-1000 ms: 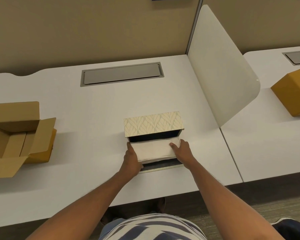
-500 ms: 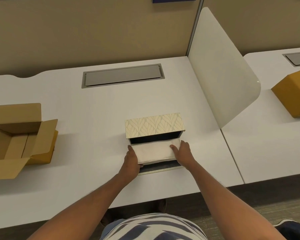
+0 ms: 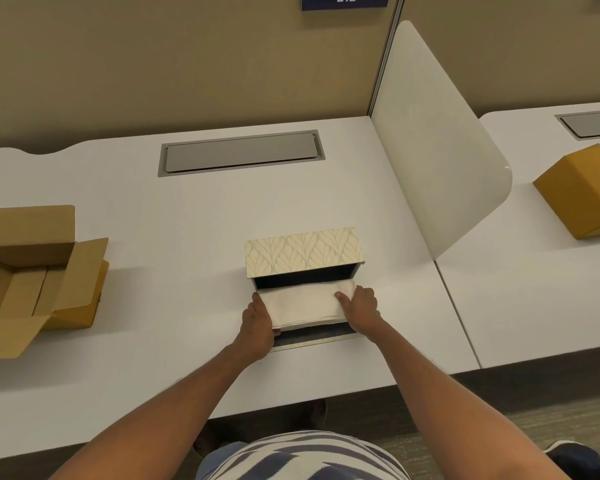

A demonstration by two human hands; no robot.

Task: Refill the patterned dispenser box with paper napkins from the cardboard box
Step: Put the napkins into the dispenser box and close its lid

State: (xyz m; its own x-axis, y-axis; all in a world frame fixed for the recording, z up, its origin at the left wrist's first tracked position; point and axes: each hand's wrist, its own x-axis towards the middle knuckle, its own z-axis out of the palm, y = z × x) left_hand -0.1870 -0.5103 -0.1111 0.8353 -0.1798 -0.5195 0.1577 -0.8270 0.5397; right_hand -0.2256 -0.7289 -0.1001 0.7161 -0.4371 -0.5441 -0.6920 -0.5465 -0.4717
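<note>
I have a stack of napkins [image 3: 305, 303] clamped between my two hands, lying flat in the open dispenser box [image 3: 303, 259] in the middle of the white desk [image 3: 187, 237]. My left hand [image 3: 258, 327] grips the stack's left end, fingers curled under the near corner and thumb along the side. My right hand [image 3: 361, 308] holds the right end, thumb pressed on top of the napkins and fingers wrapped around the edge. The far edge of the stack sits inside the dark interior of the box, beneath the leaf-patterned panel that stands up behind it; the near edge hangs just above the box's dark floor and pale front rim. The cardboard box [image 3: 25, 282] sits well apart at the left edge of the desk, flaps spread open. A grey cable hatch [image 3: 241, 153] is set into the desk behind the dispenser, and a white divider [image 3: 437, 161] stands to the right, with another brown box [image 3: 582, 192] on the next desk beyond it.
</note>
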